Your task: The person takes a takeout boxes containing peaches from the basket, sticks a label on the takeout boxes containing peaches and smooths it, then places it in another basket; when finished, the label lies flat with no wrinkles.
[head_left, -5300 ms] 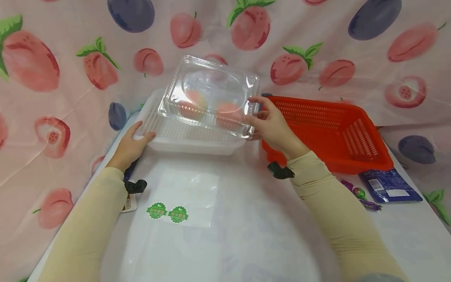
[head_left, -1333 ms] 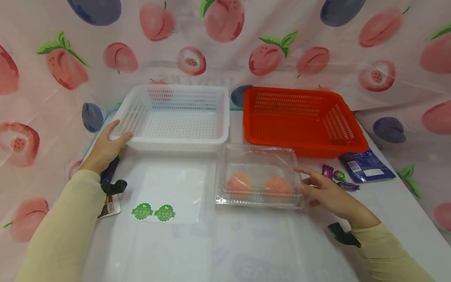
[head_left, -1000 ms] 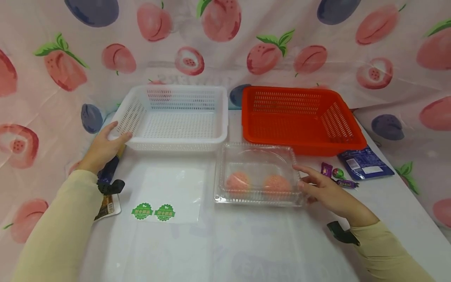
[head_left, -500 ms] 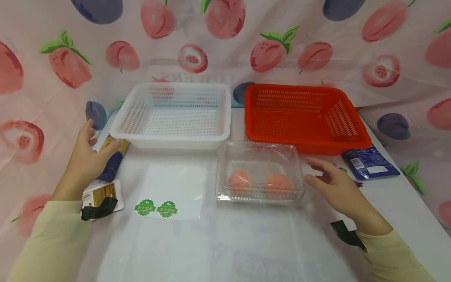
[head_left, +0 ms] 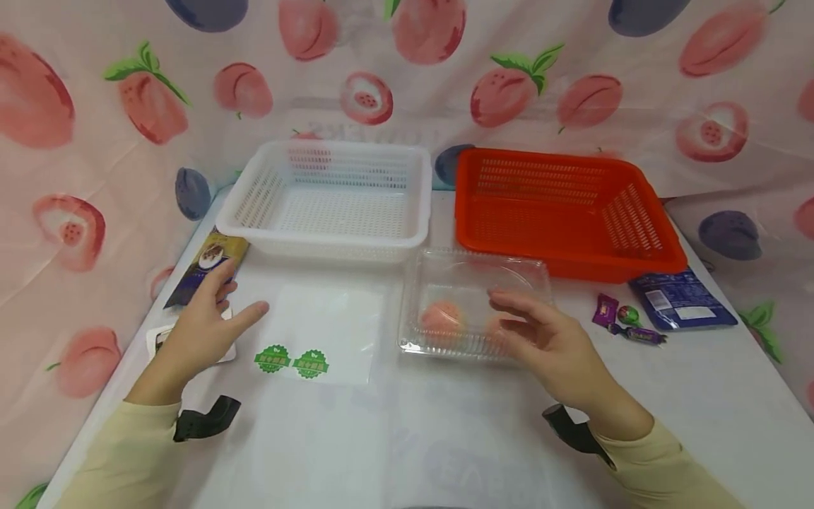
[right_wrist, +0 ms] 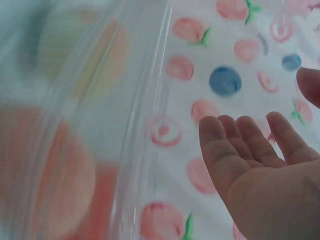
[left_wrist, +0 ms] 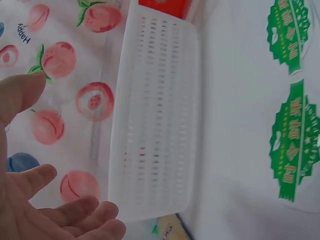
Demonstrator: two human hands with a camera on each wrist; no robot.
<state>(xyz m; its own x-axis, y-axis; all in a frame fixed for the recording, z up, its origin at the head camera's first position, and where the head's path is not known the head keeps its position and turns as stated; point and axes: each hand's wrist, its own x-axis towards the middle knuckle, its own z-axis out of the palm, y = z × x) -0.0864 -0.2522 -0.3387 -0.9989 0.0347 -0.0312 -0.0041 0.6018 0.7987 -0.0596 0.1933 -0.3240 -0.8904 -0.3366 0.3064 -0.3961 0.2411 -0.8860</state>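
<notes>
A clear plastic clamshell box (head_left: 473, 293) with two pink round fruits (head_left: 441, 318) inside sits on the white table, in front of the red basket (head_left: 566, 212). My right hand (head_left: 540, 339) hovers open over the box's near right corner, fingers spread, holding nothing; the right wrist view shows the box wall (right_wrist: 100, 125) close beside the open palm (right_wrist: 255, 165). My left hand (head_left: 206, 318) is open above the table's left side, next to a clear sheet (head_left: 318, 332) bearing two green stickers (head_left: 292, 362). The white basket (head_left: 331, 205) stands empty behind it.
A dark snack packet (head_left: 206, 265) and a small white packet (head_left: 159, 339) lie at the left edge. A blue packet (head_left: 680, 300) and several wrapped candies (head_left: 620, 322) lie at the right. Fruit-print cloth surrounds the table.
The clamshell box went from above the white basket to the table. My left hand left the white basket's corner and came nearer the stickers. My right hand moved left over the box.
</notes>
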